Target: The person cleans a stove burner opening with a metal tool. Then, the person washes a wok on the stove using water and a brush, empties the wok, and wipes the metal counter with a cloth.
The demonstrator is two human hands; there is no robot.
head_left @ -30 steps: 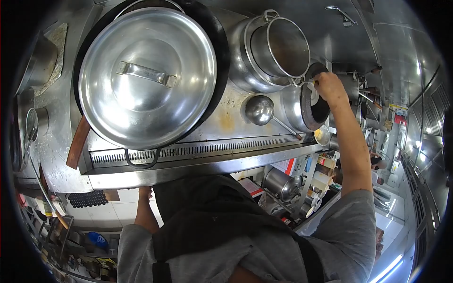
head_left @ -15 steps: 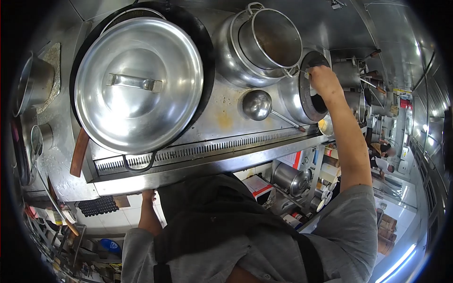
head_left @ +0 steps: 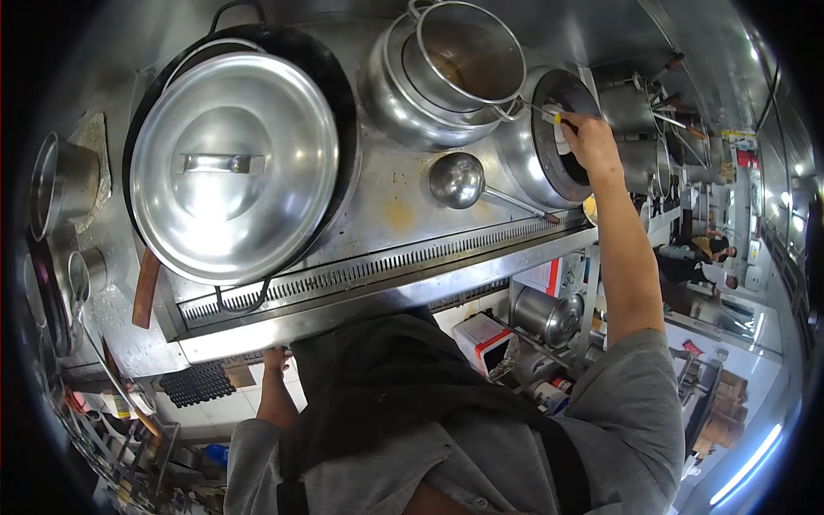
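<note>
My right hand (head_left: pixel 590 144) is closed around the dark handle of a thin tool with a yellow collar and a slim metal shaft (head_left: pixel 541 110); its exact kind is unclear. The shaft points left toward the handle of a steel pot (head_left: pixel 510 60), which holds some brownish liquid and sits in a larger rounded pot (head_left: pixel 384 96). Beneath the hand is a dark-rimmed round burner opening (head_left: pixel 545 142). My left hand (head_left: pixel 275 359) is low, at the underside of the counter's front edge, fingers curled; what they grip is hidden.
A big lidded wok (head_left: pixel 296 202) stands on the left of the steel counter. A ladle (head_left: pixel 457 181) lies in the middle, near a slotted drain (head_left: pixel 378 273). Pots (head_left: pixel 639 107) with long handles crowd the right. Below are a box (head_left: pixel 483 343) and a large pot (head_left: pixel 554 318). People (head_left: pixel 717 257) stand far right.
The whole view has shifted a little, so pots and ladle appear further left. The tool's shaft shows more clearly now, pointing left. Both hands stay in about the same places.
</note>
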